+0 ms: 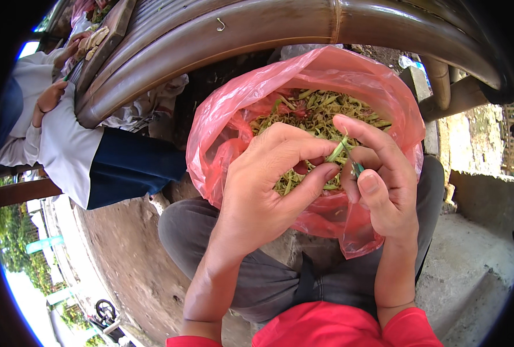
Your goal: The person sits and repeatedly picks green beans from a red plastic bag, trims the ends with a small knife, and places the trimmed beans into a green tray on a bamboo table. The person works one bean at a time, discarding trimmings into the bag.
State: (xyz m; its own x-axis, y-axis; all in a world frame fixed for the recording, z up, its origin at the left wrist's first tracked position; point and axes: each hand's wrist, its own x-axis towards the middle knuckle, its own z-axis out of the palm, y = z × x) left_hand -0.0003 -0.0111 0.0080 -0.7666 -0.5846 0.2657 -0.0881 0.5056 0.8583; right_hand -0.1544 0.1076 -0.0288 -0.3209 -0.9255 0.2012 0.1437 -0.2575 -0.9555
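Note:
Above the open bag, my left hand [274, 173] pinches a short pale-green pod-like piece [338, 148] between thumb and fingertips. My right hand [387, 179] grips a small knife with a dark green handle [358, 169]; its narrow blade lies against the green piece. Most of the handle is hidden by the fingers. Below both hands sits a pink-red translucent plastic bag [222, 124], its mouth spread wide. Inside it are many yellow-green plant trimmings [326, 104], partly covered by my hands.
A brown bamboo bench [257, 29] curves across the far side, with a curled scrap [220, 24] on it. At left, another person in a white top and dark blue skirt [127, 162] is beside the bench. My grey-trousered legs [190, 222] flank the bag. Concrete [459, 266] lies at right.

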